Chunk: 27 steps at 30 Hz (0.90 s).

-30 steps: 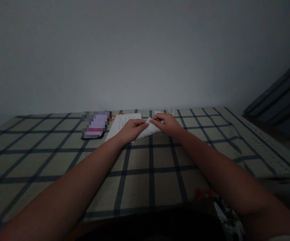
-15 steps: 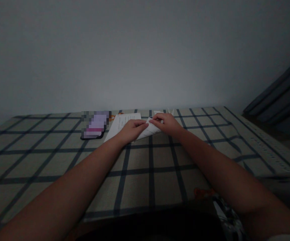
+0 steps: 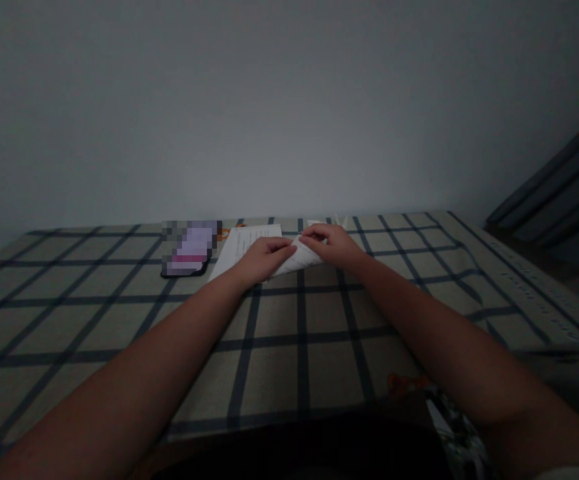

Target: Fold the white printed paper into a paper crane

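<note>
The right hand's [image 3: 338, 245] fingers are pinching the folded paper [image 3: 299, 259] at its far edge, riding slightly higher than half a second ago; the crease is apparently still being worked. The left hand's [image 3: 262, 259] fingers are staying closed on its left end. Outward, a printed sheet [image 3: 257, 233] is lying at ten o'clock, a phone [image 3: 194, 250] at nine, on checked cloth [image 3: 277, 347].

Phone screen [image 3: 194, 245] blurred, folded paper [image 3: 300, 257] partly hidden by right hand [image 3: 334, 245]

Right fingers [image 3: 314, 243] apparently shifted slightly.
</note>
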Each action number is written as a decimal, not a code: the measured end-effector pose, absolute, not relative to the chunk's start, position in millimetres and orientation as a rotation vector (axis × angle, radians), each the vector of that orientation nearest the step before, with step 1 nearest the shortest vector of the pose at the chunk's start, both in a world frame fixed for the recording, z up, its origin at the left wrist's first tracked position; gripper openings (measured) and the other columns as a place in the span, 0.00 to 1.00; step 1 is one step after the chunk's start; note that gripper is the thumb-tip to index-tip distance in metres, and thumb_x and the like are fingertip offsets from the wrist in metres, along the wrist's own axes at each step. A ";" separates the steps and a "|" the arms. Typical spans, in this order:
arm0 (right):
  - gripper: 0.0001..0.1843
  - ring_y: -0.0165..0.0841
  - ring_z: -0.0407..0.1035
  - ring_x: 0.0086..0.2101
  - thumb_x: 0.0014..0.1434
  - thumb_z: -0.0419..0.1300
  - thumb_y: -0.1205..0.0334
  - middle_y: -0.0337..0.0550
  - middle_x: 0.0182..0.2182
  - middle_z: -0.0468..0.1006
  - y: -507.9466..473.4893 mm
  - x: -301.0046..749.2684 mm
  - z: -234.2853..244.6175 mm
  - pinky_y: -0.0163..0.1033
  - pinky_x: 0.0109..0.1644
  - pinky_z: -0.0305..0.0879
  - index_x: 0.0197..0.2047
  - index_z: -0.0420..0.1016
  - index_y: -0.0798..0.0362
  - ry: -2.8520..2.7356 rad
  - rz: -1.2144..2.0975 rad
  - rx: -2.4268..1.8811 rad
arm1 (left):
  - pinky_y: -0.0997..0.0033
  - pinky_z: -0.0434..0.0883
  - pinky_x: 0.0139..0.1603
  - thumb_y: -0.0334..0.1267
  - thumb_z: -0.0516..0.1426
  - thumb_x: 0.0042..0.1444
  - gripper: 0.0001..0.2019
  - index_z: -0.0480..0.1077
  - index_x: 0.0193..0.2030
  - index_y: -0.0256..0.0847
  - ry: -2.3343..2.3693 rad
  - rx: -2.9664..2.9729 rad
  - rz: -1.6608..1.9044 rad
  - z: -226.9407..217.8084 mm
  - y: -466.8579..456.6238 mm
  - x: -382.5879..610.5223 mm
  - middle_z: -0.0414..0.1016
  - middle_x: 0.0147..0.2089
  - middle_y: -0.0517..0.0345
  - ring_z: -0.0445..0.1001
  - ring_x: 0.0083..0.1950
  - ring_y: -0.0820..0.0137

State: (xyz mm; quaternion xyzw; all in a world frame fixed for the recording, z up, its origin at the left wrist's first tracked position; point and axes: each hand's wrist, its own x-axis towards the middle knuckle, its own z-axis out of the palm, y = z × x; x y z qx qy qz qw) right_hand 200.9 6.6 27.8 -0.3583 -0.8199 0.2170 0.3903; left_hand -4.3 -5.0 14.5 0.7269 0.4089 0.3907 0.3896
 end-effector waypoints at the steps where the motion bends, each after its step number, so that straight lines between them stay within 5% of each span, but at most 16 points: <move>1: 0.12 0.32 0.69 0.35 0.60 0.58 0.56 0.43 0.32 0.79 7.0 200.6 27.7 0.37 0.40 0.62 0.36 0.79 0.55 -2.056 0.576 -0.919 | 0.64 0.70 0.46 0.50 0.62 0.52 0.15 0.82 0.38 0.41 1.041 1.793 1.006 14.8 -4.6 -4.3 0.82 0.39 0.54 0.77 0.42 0.61; 8: 0.14 0.32 0.69 0.33 0.55 0.61 0.51 0.42 0.31 0.77 18.2 198.9 21.7 0.38 0.37 0.64 0.35 0.75 0.54 -1.518 0.790 -1.002 | 0.67 0.70 0.35 0.62 0.56 0.55 0.28 0.79 0.47 0.40 0.861 1.318 1.131 17.9 0.5 -8.7 0.80 0.47 0.45 0.77 0.43 0.59; 14: 0.15 0.32 0.69 0.32 0.53 0.62 0.49 0.42 0.31 0.76 17.2 193.2 17.7 0.39 0.39 0.66 0.35 0.74 0.54 -1.404 0.777 -0.960 | 0.68 0.70 0.37 0.48 0.69 0.45 0.20 0.79 0.42 0.37 0.879 1.465 0.954 18.4 -11.3 3.8 0.81 0.40 0.47 0.77 0.40 0.63; 27: 0.17 0.28 0.65 0.27 0.53 0.62 0.46 0.37 0.25 0.70 7.7 189.0 21.0 0.35 0.30 0.62 0.36 0.72 0.52 -1.492 0.867 -0.921 | 0.67 0.70 0.44 0.42 0.65 0.46 0.13 0.77 0.39 0.41 0.903 1.287 1.197 15.2 -3.4 3.0 0.80 0.43 0.53 0.76 0.42 0.64</move>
